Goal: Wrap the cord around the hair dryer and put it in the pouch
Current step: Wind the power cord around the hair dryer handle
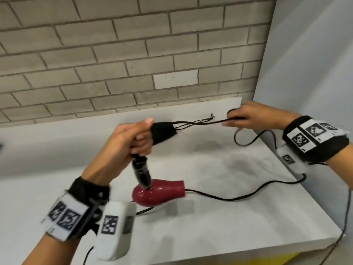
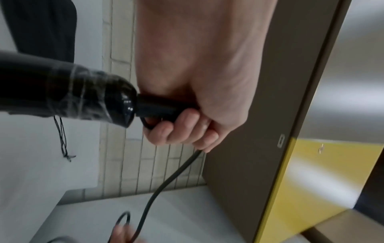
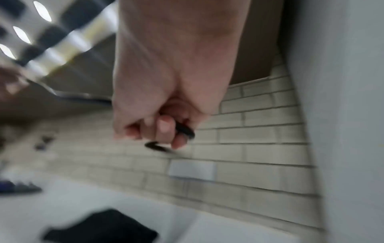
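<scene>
The hair dryer has a dark red body [image 1: 158, 192] low over the white counter and a black handle [image 1: 141, 173] pointing up. My left hand [image 1: 137, 138] grips the handle's far end, where the cord leaves it [image 2: 166, 108]. From there the black cord [image 2: 166, 180] runs taut to my right hand [image 1: 246, 117], which holds it with curled fingers [image 3: 166, 128]. The rest of the cord [image 1: 225, 198] loops down and trails across the counter to the right. The black pouch [image 1: 164, 131] lies flat behind my left hand, with its drawstrings [image 1: 202, 120] spread to the right.
The counter [image 1: 210, 226] ends at a brick wall [image 1: 133, 54] behind and a pale panel [image 1: 305, 73] on the right. Its front edge [image 1: 229, 251] is close to me. A cable hangs off the right corner [image 1: 343, 226].
</scene>
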Available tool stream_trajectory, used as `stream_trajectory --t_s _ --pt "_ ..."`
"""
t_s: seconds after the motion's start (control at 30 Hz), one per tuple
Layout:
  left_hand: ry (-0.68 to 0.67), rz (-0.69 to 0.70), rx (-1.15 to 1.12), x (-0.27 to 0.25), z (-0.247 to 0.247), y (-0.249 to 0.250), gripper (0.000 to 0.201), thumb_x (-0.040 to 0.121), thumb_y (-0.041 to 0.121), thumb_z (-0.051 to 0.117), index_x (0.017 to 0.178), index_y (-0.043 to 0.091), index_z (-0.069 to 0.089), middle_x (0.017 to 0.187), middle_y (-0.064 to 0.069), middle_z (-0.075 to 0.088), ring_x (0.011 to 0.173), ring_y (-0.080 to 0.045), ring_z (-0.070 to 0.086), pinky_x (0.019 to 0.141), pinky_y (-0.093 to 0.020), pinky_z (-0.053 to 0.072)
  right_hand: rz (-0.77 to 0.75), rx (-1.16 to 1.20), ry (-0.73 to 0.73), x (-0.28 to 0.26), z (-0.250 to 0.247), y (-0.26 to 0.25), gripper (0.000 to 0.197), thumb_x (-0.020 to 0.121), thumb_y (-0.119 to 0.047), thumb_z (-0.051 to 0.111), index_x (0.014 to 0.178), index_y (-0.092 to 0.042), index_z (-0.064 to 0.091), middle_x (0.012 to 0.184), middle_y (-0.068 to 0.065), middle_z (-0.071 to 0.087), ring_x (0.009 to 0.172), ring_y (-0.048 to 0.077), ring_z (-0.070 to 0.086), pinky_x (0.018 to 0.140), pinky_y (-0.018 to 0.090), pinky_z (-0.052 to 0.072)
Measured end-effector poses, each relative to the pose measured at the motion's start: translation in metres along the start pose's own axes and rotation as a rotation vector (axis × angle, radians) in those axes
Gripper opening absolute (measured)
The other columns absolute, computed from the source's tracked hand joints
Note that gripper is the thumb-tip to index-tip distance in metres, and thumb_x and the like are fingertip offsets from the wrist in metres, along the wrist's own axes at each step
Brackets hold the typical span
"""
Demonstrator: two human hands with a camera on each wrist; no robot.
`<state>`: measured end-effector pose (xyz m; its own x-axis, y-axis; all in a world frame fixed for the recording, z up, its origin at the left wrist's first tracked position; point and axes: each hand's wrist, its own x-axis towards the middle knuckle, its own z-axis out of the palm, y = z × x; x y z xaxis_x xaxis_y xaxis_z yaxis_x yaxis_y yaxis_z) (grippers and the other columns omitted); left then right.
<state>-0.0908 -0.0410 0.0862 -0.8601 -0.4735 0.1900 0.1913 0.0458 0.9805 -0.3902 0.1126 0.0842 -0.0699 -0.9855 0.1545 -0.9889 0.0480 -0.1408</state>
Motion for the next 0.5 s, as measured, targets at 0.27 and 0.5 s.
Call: stream_trajectory --t_s 0.27,0.5 --pt "0.05 -0.055 0.056 -0.02 -0.036 0.001 0.043 0.093 0.028 0.047 0.053 0.015 0.038 0.046 0.007 0.021 0.04 -0.01 0.021 0.043 -0.023 0.023 0.385 -0.061 0.166 -0.064 0.036 0.109 0.032 0.094 -0.017 0.055 0.064 -0.022 0.045 0.048 0.001 0.043 0.045 0.023 0.039 0.051 0.035 0.038" --pt "-0.094 -0.139 0.014 -0.007 -0.026 -0.012 0.031 0.091 0.028 0.046 0.07 0.01 0.061 0.051 0.005 0.032 0.04 -0.008 0.028 0.043 -0.019 0.033 0.536 0.12 -0.341 -0.059 0.034 0.085 0.038 0.071 -0.041 0.078 0.095 -0.033 0.05 0.093 -0.009 0.065 0.09 0.017 0.061 0.081 0.026 0.046"
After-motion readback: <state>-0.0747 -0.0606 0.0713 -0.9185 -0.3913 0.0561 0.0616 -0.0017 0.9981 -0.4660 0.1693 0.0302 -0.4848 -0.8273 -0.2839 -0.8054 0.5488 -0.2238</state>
